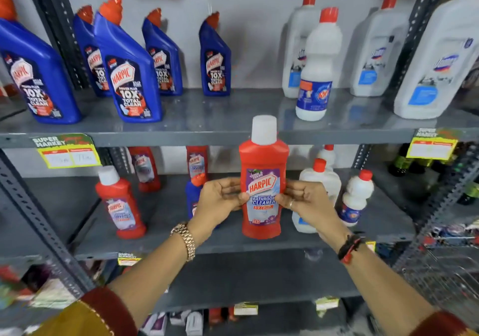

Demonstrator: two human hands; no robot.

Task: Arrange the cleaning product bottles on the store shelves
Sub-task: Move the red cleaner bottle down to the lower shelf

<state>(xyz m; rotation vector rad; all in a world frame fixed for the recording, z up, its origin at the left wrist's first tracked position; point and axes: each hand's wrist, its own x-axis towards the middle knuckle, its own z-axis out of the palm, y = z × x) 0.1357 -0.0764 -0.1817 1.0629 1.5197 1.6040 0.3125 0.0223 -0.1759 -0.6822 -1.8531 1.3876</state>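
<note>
- The shelving unit [233, 136] fills the view; its upper shelf carries blue Harpic bottles [129, 76] on the left and white jugs [375, 50] on the right; the middle shelf [168, 242] holds a mixed scatter, so I judge the sorting only partly done.
- The red Harpic bathroom cleaner bottle [263, 180] is upright, label facing out, in front of the middle shelf; whether its base rests on the shelf or hangs just above it, I cannot tell.
- The left hand [220, 201] and right hand [308, 203] grip the bottle from either side, fingers curled around its waist; the step looks like placing or squaring it up; next it should join the other red bottles [119, 203] to the left, label forward.
- A small blue bottle [194, 193] is mostly hidden behind the left hand, and a white bottle [321, 177] partly behind the right; the price tags [68, 154] are unreadable; the bottom shelf goods are blurred.
</note>
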